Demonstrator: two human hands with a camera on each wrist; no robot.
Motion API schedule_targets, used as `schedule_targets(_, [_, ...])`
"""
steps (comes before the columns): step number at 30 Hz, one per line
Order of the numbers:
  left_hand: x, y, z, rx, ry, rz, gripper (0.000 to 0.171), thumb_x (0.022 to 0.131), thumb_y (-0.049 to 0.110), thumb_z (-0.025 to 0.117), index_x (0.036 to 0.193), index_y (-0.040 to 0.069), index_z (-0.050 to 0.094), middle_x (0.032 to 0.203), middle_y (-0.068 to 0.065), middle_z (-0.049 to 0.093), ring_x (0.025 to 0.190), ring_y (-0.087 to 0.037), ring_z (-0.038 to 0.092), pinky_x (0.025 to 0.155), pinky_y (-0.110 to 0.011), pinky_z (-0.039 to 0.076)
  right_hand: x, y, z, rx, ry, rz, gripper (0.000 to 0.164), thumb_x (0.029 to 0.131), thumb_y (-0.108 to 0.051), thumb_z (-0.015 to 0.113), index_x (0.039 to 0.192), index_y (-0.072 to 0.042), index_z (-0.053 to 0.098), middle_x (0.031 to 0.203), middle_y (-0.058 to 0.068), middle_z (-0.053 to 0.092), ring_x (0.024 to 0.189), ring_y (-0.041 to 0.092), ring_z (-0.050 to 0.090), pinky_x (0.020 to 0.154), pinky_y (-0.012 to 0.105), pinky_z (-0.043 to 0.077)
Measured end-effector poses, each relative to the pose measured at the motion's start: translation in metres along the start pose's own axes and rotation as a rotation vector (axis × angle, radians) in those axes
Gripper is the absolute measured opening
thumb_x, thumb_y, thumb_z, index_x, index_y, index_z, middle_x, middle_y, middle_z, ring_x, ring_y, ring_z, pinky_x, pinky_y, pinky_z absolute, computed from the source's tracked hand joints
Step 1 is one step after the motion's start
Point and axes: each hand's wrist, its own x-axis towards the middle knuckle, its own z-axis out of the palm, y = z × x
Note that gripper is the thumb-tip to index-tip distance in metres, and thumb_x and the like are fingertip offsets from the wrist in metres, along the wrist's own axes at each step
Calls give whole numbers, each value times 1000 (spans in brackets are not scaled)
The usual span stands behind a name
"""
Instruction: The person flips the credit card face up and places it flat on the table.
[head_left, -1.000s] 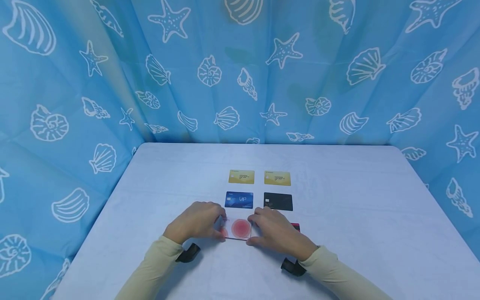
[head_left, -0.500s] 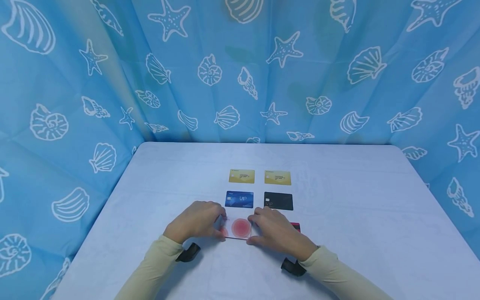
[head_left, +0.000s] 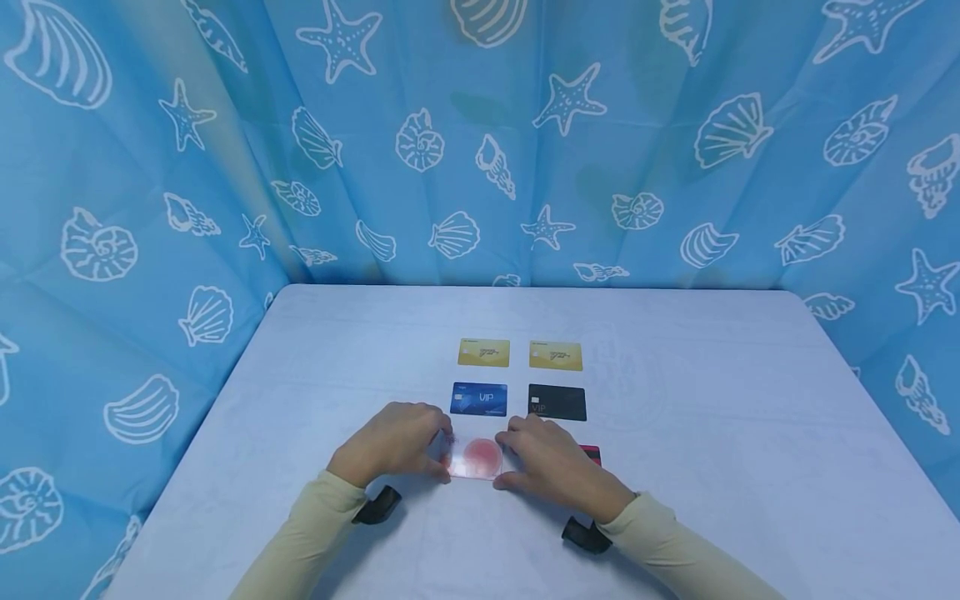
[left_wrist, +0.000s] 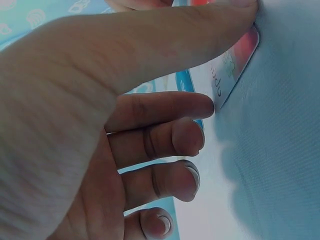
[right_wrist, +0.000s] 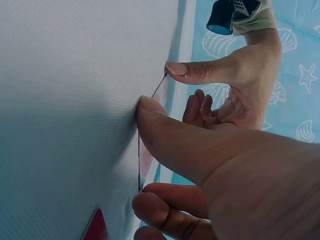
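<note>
A white card with pink circles lies between the two hands near the middle of the table in the head view. My left hand pinches its left side, thumb at the near corner and index finger at the far one. From the other side my right hand pinches the right end the same way. The left wrist view shows a printed corner of the card beside the thumb and index finger. In the right wrist view the card appears nearly edge-on. Fingers cover its ends.
Beyond the hands lie a blue VIP card and a black VIP card. Two gold cards form the row behind. A red and black card is mostly hidden by my right hand. A blue shell-print curtain hangs behind the table.
A bright glare now covers the pink-circled card's face and its near edge looks paler, as if its tilt shifted slightly. Both hands stay where they were.
</note>
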Motion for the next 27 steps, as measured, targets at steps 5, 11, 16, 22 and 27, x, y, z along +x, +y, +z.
schedule_targets(5, [0,1,-1,5,-10,-7,50,74,42,93,113,15,77,80,8,64,70,-10,54,66,-25,46,0,-1,-1,-1,-13,4,56,82,-43,87,126,-11,73,109,4,70,100,19,63,94,41,57])
schedule_targets(11, [0,0,-1,11,-8,-4,49,74,42,93,112,15,77,84,7,67,70,-10,53,67,-26,46,0,-1,-1,-10,-14,3,56,82,-44,87,125,-12,73,109,3,70,99,19,62,94,40,57])
schedule_targets(16, [1,0,-1,-6,-18,-16,51,75,43,92,114,15,77,80,7,64,70,-10,53,66,-26,45,0,-1,-1,-14,-14,2,57,81,-44,87,125,-11,74,109,3,70,99,19,63,93,40,57])
schedule_targets(22, [0,-2,-2,-40,-21,-28,57,76,51,89,118,15,76,73,7,56,69,-11,53,65,-26,44,-1,-1,-4,-27,0,-11,59,81,-44,87,126,-9,73,106,4,70,95,18,61,91,39,55])
schedule_targets(27, [0,-3,-3,-42,23,3,59,79,57,85,120,16,75,71,8,54,67,-9,52,63,-24,43,-5,1,-12,13,44,26,60,81,-44,87,129,-10,72,103,1,70,93,15,59,86,36,55])
